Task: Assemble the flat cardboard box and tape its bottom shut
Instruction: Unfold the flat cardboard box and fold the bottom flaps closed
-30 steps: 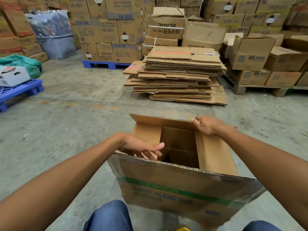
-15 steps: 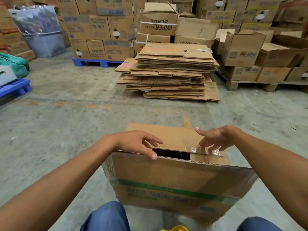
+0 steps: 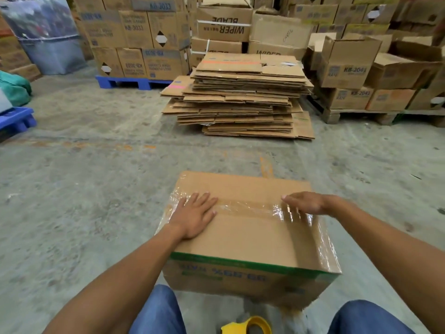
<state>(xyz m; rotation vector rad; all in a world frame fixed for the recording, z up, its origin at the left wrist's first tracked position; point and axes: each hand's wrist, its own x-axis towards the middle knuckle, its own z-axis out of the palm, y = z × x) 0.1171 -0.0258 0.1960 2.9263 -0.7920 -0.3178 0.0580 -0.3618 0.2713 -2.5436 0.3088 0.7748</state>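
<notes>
Brown corrugated cardboard box [image 3: 243, 227] on grey concrete floor [image 3: 96, 189], flaps folded shut | left hand [image 3: 192, 216] flat, fingers spread, on top | right hand [image 3: 307, 203] open, over old clear tape [image 3: 250, 206] | yellow tape dispenser [image 3: 245, 326] below, between knees

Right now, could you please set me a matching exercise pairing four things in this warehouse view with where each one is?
Things:
1. left hand
2. right hand
3. stack of flattened cardboard
4. yellow tape dispenser

Places:
a. on the floor between the knees
b. flat on the box top, left part
c. beyond the box, on the floor
d. over the old clear tape, right part

Pairs: 1-b, 2-d, 3-c, 4-a
</notes>
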